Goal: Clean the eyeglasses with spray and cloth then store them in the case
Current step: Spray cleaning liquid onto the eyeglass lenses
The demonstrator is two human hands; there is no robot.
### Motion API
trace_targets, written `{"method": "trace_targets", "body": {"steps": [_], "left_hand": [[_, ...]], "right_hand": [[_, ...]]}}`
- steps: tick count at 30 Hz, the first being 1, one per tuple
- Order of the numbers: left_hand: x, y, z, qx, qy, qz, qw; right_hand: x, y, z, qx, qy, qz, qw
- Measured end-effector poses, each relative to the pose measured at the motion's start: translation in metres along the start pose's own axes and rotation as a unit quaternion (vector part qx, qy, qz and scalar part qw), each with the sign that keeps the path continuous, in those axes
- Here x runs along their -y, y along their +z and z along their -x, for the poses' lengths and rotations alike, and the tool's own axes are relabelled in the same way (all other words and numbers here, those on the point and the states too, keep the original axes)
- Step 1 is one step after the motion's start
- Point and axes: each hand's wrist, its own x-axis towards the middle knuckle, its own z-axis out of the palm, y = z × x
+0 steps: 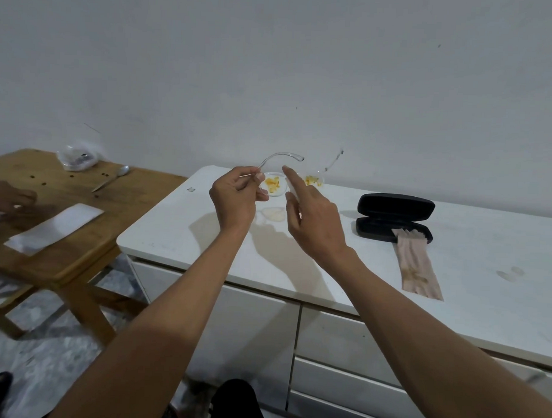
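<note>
Clear-framed eyeglasses (pixel 277 180) with yellow-orange smears on both lenses are held up at the centre of the frame, above a white cabinet top (pixel 298 256). One curved transparent temple is pinched between thumb and fingers of the left hand (pixel 236 198), which is clamped on it; the lenses hang just right of that hand. The right hand (pixel 315 219) is raised beside the glasses, fingers apart, forefinger extended toward the lenses. At centre right, an open black case (pixel 394 220) is seen, with a beige cloth (pixel 418 267) draped from it.
</note>
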Motion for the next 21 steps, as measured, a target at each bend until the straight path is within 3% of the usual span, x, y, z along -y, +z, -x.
{"method": "trace_targets", "body": {"steps": [21], "left_hand": [[0.0003,-0.002,0.0032,-0.005,-0.001,-0.004,1.0]], "right_hand": [[0.0071,0.0077,-0.0039,0.017,0.045,-0.003,0.999]]}}
